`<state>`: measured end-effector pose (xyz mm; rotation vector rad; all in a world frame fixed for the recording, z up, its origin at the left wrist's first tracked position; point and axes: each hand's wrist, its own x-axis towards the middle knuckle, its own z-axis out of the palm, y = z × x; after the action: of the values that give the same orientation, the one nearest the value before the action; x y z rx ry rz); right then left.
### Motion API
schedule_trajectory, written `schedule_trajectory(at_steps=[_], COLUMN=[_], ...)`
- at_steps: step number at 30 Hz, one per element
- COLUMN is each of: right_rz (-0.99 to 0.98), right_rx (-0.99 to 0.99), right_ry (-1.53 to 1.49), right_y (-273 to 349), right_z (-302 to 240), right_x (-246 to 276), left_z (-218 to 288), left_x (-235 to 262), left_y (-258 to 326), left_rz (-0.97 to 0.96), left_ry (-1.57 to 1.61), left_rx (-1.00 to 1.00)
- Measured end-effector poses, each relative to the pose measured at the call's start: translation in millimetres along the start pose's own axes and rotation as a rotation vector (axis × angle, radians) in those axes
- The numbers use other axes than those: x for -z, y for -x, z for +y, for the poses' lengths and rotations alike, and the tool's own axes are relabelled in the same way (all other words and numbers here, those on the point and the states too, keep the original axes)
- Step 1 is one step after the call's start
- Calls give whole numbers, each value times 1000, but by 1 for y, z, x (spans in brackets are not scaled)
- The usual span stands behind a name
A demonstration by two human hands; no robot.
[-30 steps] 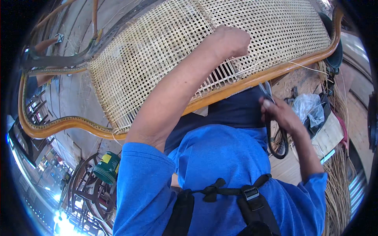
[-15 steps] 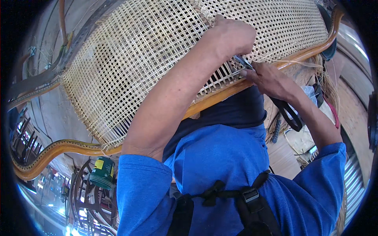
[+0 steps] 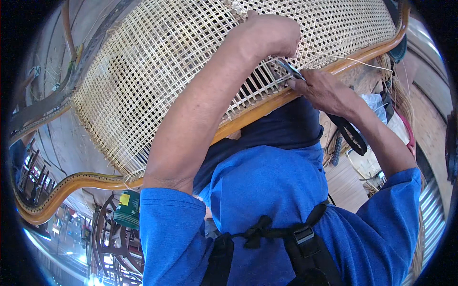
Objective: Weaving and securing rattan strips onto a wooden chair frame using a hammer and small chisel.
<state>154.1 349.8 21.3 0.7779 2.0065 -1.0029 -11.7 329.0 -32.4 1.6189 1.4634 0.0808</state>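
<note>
A pale woven cane panel (image 3: 148, 81) stretches across a curved, varnished wooden frame (image 3: 257, 113) in front of me. My left hand (image 3: 276, 33) rests over the panel, near the seam between open square weave and denser weave. Its fingers bend down out of sight, so their grip is hidden. My right hand (image 3: 324, 90) is closed around a slim metal tool (image 3: 292, 70) of a kind I cannot make out. The tool's shiny tip points into the loosely woven strip by the frame. A loose cane strand (image 3: 358, 61) runs out to the right.
A black loop (image 3: 354, 140) hangs below my right wrist. Bundled fibres (image 3: 403, 100) and clear plastic (image 3: 374, 106) lie at the right. A green container (image 3: 126, 209) and dark wooden chair parts (image 3: 112, 243) stand at lower left. The frame's curved end (image 3: 38, 214) reaches far left.
Both hands have shifted slightly left and up, and the tool moved with the right hand. More of the loose strand and the open strip beside the frame shows.
</note>
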Motion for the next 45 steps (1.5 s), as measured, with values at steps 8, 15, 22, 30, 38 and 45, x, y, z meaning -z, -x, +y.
schedule_trajectory(at_steps=[8, 15, 22, 30, 38, 45], right_rz=[52, -40, 136, 513, 1089, 1497], right_rx=[134, 34, -95, -363, -176, 190], right_ry=[12, -44, -279, -369, -575, -683], right_y=[-1, -2, 36, 99, 129, 125], right_z=[-8, -6, 6, 123, 145, 133], right_x=[0, 3, -30, -199, -178, -92], left_z=[2, 26, 7, 109, 86, 67], left_x=[1, -1, 2, -68, -130, -135], left_y=[-7, 23, 4, 65, 138, 237], left_rz=[-40, 252, 4, 271, 424, 331], left_ry=[-16, -209, 77, 186, 54, -114], left_rx=[31, 38, 20, 26, -13, 198])
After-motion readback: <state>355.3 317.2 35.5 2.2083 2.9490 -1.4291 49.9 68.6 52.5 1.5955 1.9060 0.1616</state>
